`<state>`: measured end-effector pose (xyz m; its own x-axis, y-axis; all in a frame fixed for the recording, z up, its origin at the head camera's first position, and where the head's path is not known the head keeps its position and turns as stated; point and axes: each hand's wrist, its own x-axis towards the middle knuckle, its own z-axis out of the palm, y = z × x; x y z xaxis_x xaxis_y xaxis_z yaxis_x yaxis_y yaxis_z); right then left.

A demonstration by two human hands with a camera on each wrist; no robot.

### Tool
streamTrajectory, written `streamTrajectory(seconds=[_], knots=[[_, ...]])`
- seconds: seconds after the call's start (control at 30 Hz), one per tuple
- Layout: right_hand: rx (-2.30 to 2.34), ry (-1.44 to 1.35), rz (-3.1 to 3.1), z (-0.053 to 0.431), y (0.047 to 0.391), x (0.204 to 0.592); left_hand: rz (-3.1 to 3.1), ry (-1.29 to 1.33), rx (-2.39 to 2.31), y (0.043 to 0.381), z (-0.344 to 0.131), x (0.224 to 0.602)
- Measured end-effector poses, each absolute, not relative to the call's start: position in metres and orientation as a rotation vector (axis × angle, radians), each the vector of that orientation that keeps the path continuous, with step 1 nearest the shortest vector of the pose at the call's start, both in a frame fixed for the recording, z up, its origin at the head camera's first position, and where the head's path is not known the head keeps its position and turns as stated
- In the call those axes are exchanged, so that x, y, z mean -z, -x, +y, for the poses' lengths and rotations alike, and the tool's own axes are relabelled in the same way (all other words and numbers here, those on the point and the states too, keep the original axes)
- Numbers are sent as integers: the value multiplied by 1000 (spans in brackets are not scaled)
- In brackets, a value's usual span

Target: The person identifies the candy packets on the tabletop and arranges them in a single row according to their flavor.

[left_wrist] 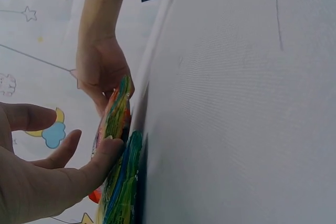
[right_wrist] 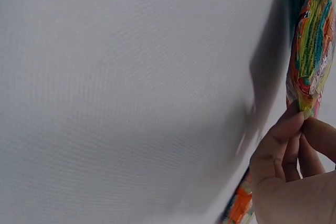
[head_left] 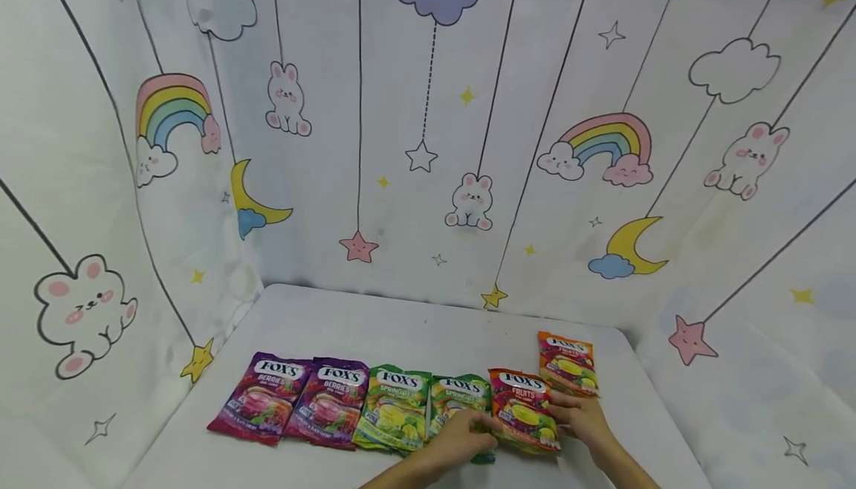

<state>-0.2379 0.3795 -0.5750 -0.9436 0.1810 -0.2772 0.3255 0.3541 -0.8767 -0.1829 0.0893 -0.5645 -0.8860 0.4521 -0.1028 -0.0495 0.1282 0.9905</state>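
Note:
My right hand pinches the right edge of an orange FOX'S Fruits candy bag, thumb against fingers; the right wrist view shows the pinched corner of this bag. At its left edge my left hand touches the bag with one digit, the other visible fingers spread apart in the left wrist view. Part of a green Spring Tea candy bag is hidden behind the left hand. Just behind the right hand lies a second orange Fruits candy bag.
Left of the hands, another green candy bag and two purple Berries candy bags lie side by side in a row. All are on a white table enclosed by printed white walls.

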Motion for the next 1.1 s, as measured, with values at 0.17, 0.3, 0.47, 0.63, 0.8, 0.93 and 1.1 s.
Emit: streamTrajectory(seconds=[0.17,0.3,0.47,0.63,0.8,0.93,1.1], knots=[[1621,-458,2491,380,241,580,2005,-404,-1828,183,89,568],[1585,-461,2496,381,243,585,2001,-435,-1804,186,88,574],[1557,-480,2497,380,242,586,1990,-461,-1774,189,88,580],[1556,-460,2508,380,242,587,1979,-429,-1755,188,88,580],[1539,-447,2519,383,240,587,2006,-444,-1743,182,90,576],[1538,-453,2521,385,238,587,2007,-470,-1746,178,90,573],[1528,-455,2519,386,237,585,1981,-480,-1766,176,90,570]])
